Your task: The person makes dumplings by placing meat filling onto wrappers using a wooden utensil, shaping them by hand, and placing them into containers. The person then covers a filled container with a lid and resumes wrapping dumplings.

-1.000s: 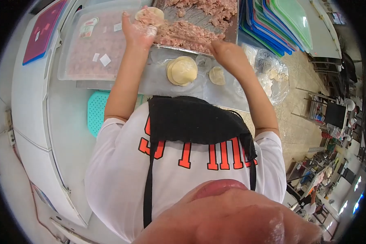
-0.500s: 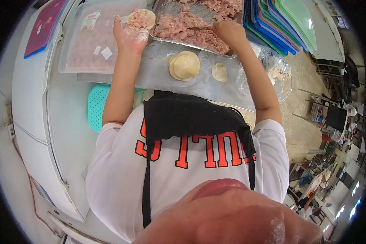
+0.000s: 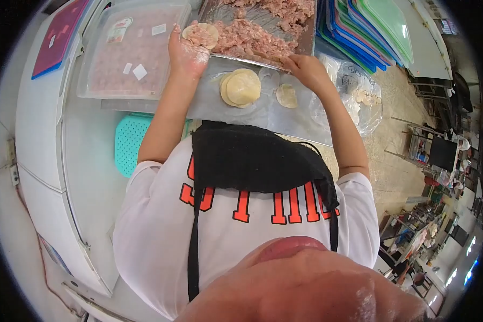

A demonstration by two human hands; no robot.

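Note:
On the fingers of my left hand (image 3: 190, 58) rests a round dumpling wrapper (image 3: 213, 36) with pinkish minced meat on it; flour whitens the palm. My right hand (image 3: 306, 71) is closed on a thin brown spatula (image 3: 264, 57), which is partly hidden at the near edge of the metal tray (image 3: 263, 63). Minced meat (image 3: 247, 36) lies spread in that tray. Between my forearms, a small stack of round wrappers (image 3: 243, 87) sits on the metal work surface (image 3: 204, 99), with a single wrapper (image 3: 286, 96) to its right.
A lidded translucent container (image 3: 123, 59) stands at the left, above a turquoise perforated basket (image 3: 131, 142). Stacked coloured plastic lids (image 3: 365, 32) are at the upper right, near a clear plastic bag (image 3: 362, 102). Farther right are racks and a distant person.
My right hand has drawn the spatula toward me, from within the meat to the tray's near edge. My left hand and its filled wrapper appear slightly farther right and lower.

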